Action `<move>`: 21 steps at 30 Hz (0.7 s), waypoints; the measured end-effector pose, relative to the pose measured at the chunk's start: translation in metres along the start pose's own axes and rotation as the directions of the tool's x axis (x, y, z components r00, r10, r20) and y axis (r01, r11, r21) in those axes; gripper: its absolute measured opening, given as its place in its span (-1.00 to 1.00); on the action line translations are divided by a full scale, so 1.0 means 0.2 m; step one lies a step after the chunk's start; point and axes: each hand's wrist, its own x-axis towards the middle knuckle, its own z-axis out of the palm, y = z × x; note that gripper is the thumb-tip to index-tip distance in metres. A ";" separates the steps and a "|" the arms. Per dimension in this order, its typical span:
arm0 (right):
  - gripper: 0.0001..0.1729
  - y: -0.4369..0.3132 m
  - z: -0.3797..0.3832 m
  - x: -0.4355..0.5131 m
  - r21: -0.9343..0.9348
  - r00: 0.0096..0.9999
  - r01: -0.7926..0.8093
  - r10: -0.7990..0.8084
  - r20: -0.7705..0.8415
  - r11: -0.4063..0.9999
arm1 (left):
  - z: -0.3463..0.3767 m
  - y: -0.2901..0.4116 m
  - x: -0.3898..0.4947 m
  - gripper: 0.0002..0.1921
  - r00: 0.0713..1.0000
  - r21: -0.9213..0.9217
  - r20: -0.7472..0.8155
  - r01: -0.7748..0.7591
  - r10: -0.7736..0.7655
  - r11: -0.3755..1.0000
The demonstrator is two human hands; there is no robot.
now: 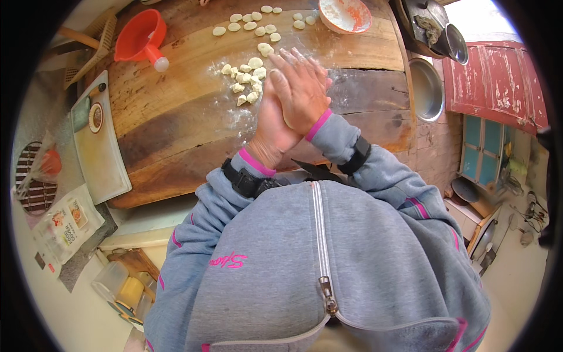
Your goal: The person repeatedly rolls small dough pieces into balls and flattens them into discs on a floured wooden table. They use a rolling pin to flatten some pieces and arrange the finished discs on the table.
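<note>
My right hand (302, 90) lies over my left hand (275, 121), palm against palm, above the floured wooden table (176, 119). Whatever may be between the palms is hidden. Just left of the hands sits a cluster of small uneven dough lumps (243, 78). Two pressed dough rounds (265, 49) lie beyond the fingertips, partly overlapping. Farther back, several smooth dough rounds (250, 26) are spread out singly. An orange-red bowl (345, 15) with white flour inside stands at the far edge, right of them.
At the back left is a red plastic dipper (140, 37). A cutting board (103, 154) holding a small cup and a cleaver-like blade lies along the left edge. Beyond the right edge stand a metal pot (425, 90) and a dark stove (422, 26).
</note>
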 end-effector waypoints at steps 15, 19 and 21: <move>-0.71 0.24 -0.03 -0.30 0.490 0.840 -0.446 0.162 0.518 0.749 | -0.36 0.02 0.04 -0.14 0.961 0.080 -0.275 0.053 -0.029 0.995; -0.66 0.52 0.04 -0.36 0.420 0.676 -0.716 0.405 0.616 0.558 | -0.48 0.00 0.04 -0.25 0.874 0.048 -0.487 0.022 0.004 0.999; -0.69 0.71 0.03 -0.34 0.221 0.595 -0.771 0.552 0.584 0.597 | -0.53 -0.01 0.02 -0.32 0.811 0.073 -0.581 -0.026 0.063 0.997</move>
